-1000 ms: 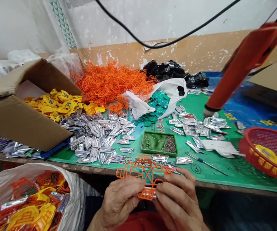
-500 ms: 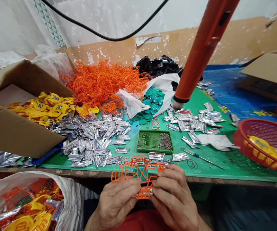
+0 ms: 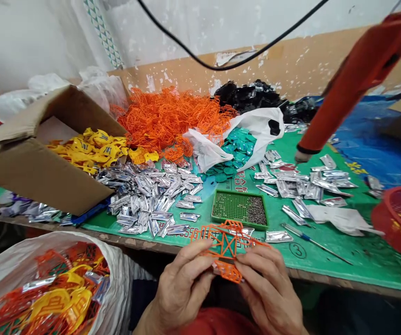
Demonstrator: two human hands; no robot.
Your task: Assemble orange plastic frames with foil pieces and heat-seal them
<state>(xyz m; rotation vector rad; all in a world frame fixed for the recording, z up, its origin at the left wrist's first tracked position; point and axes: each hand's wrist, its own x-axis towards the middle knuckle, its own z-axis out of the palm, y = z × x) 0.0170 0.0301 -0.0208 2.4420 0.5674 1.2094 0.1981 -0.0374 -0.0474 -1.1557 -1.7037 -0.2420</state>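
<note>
Orange openwork frame (image 3: 228,245), X-braced; L hand (image 3: 183,284) & R hand (image 3: 272,284) fingertips closed on it.

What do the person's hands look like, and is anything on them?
The left hand and right hand are both bare: no gloves, and no rings or bracelets that I can see. No sleeve covers either wrist. Some red clothing shows between them.

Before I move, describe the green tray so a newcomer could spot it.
On the green-topped table, find the white plastic bag of teal pieces. The green tray lies between it and the right hand. Unlike the loose silver pieces nearby, it has a rectangular rim, gridded floor and tiny metal parts crowding its right side.
</note>
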